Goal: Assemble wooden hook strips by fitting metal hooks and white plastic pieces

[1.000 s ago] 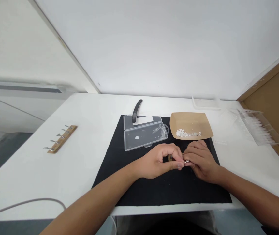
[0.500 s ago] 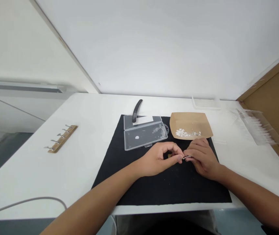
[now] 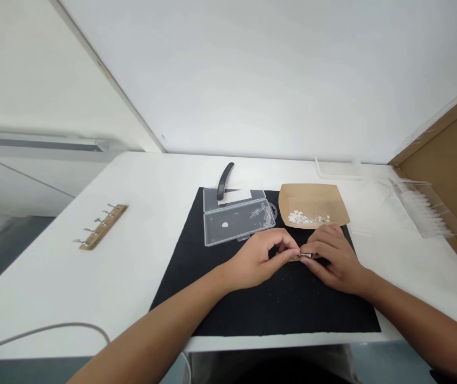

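Observation:
Over the black mat (image 3: 288, 314), my left hand (image 3: 262, 256) and my right hand (image 3: 335, 258) meet fingertip to fingertip. Both pinch a small metal piece (image 3: 304, 255) that lies between them. A strip of brown wood shows just under the fingers, mostly hidden by them. Behind my right hand is a brown paper tray (image 3: 312, 194) with small white pieces (image 3: 298, 217) in it. An open clear plastic case (image 3: 236, 226) rests on the mat behind my left hand, with clear slivers and a white dot inside.
A dark curved handle (image 3: 224, 181) and a white paper (image 3: 234, 196) lie over the case lid. On the left of the white table stands a wooden strip with metal hooks (image 3: 104, 228). Clear plastic bags (image 3: 424, 208) and a clear tray (image 3: 338, 169) are at the right.
The metal piece has tipped to lie nearly level, and more of the wood under the fingers shows. My right thumb and fingers have shifted slightly around it.

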Demonstrator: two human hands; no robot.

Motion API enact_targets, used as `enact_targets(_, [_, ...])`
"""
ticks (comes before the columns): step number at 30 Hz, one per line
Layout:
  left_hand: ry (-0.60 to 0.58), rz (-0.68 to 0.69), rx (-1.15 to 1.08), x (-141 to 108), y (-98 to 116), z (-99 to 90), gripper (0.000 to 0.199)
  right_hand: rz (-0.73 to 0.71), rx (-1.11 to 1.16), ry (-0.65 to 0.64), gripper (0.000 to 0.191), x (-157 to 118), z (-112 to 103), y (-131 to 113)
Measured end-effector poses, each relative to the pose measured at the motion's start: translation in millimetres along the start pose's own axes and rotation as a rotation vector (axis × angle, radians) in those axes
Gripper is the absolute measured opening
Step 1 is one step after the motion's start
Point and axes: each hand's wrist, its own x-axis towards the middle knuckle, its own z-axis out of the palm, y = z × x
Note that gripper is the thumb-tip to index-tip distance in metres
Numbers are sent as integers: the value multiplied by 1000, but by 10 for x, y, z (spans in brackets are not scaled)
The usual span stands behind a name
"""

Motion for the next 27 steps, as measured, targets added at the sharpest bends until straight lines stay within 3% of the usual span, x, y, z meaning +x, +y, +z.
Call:
enact_targets(8, [-29, 130, 179, -13, 7, -21, 21, -18, 12, -6, 7, -14, -3, 9])
enact_targets(14, [18, 205, 168, -26, 4, -8, 15, -44, -6, 31, 9, -16, 0, 27])
enact_targets(27, [99, 8, -13, -24, 32, 21, 20, -36, -10, 42, 11, -27, 5, 57])
